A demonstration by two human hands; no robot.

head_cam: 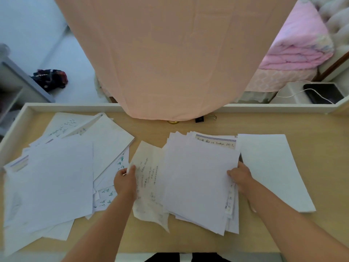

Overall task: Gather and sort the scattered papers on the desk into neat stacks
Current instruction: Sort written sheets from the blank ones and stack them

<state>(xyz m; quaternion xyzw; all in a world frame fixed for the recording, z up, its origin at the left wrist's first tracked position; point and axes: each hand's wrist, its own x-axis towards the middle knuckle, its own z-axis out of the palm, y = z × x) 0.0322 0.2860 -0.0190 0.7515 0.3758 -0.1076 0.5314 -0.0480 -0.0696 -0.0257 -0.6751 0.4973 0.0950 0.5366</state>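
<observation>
A loose stack of white sheets (198, 178) lies at the desk's middle, fanned at its edges. My right hand (240, 177) grips the stack's right edge, thumb on top. A cream handwritten sheet (149, 184) sticks out from the stack's left side; my left hand (125, 181) pinches its left edge. A wide scattered pile of papers (56, 173) covers the desk's left part. One blank white sheet (272, 167) lies flat at the right.
The wooden desk (311, 133) has a raised white rim along its back. A peach cloth (170, 63) hangs over the back middle, with a black binder clip (200, 119) beside its hem. A bed with pink bedding stands beyond at right.
</observation>
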